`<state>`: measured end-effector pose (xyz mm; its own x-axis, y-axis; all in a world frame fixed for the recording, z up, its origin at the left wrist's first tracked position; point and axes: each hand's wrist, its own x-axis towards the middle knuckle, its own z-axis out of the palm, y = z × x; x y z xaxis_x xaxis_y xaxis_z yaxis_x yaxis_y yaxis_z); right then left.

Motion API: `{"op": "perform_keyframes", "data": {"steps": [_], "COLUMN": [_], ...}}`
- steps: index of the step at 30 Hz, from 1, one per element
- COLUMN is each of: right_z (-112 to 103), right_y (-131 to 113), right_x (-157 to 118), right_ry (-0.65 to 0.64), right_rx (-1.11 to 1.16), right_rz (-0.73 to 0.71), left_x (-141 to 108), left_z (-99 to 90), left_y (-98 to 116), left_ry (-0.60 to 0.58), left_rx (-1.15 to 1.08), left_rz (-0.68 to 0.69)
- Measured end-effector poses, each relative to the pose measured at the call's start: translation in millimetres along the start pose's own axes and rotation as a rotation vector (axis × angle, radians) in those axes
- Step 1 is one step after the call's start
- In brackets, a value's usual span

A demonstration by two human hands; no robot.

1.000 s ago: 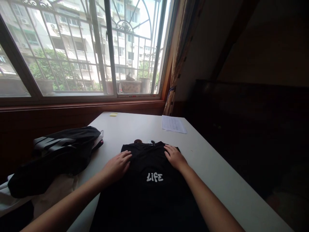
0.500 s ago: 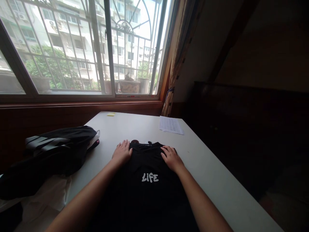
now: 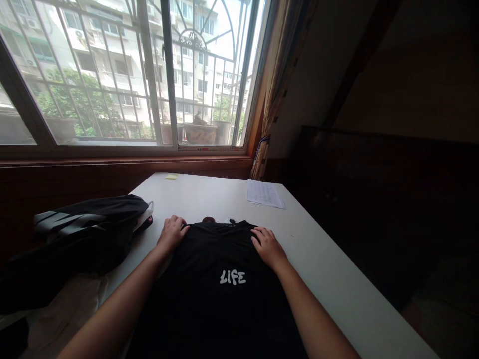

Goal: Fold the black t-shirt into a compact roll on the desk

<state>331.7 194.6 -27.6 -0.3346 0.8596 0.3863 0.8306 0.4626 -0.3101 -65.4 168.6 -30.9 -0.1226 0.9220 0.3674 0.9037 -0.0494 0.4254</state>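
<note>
A black T-shirt (image 3: 220,309) with white "Life" lettering lies spread face up, its neckline toward the window. My left hand (image 3: 173,233) rests at its left shoulder, fingers slightly bent and thumb apart on the cloth. At the right shoulder lies my right hand (image 3: 267,244), its fingers spread on the fabric. Just past the collar are a brown round thing (image 3: 208,219), partly covered by the shirt, and a small light-and-dark item (image 3: 230,221) that I cannot make out.
The white table (image 3: 318,264) bears a heap of dark and pale clothes (image 3: 90,234) on the left. Printed papers (image 3: 265,193) lie at the far right, a yellow note (image 3: 171,176) at the far left. Beyond stands a barred window (image 3: 202,89) with a tied curtain (image 3: 267,119).
My left hand has slid left along the shirt's shoulder, uncovering more black cloth, and its fingers are more bent. My right hand has barely moved.
</note>
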Motion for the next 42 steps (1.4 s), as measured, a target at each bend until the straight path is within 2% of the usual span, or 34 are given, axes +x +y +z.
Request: {"op": "perform_keyframes", "data": {"steps": [6,11,17,22,25,29,37,42], "right_z": [-4,-2,36,68,75,75,71,75], "right_y": [-4,-38,-97,-123,-127,-124,-120,-126], "right_x": [7,33,76,98,106,110,109,109], "right_ry": [0.062,0.054,-0.083,-0.142,-0.135,-0.126,-0.076,-0.07], "right_rx": [0.085,0.218,0.449,0.6,0.682,0.761,0.781,0.814], "right_rz": [0.017,0.011,0.04,0.126,0.162,0.166,0.152,0.189], "left_x": [3,1,-3,-3,-1,1,1,1], "left_z": [-3.1,-7.7,-14.3,-16.1,-14.9,-15.6,-23.4,-20.7], "left_y": [-2,2,5,4,2,1,5,2], "left_ry": [-0.021,-0.022,0.013,0.034,0.028,0.0,0.001,0.007], "left_rx": [-0.198,-0.365,-0.526,-0.592,-0.613,-0.632,-0.644,-0.697], "left_rz": [0.017,0.011,0.018,0.014,0.011,0.012,-0.049,-0.089]}}
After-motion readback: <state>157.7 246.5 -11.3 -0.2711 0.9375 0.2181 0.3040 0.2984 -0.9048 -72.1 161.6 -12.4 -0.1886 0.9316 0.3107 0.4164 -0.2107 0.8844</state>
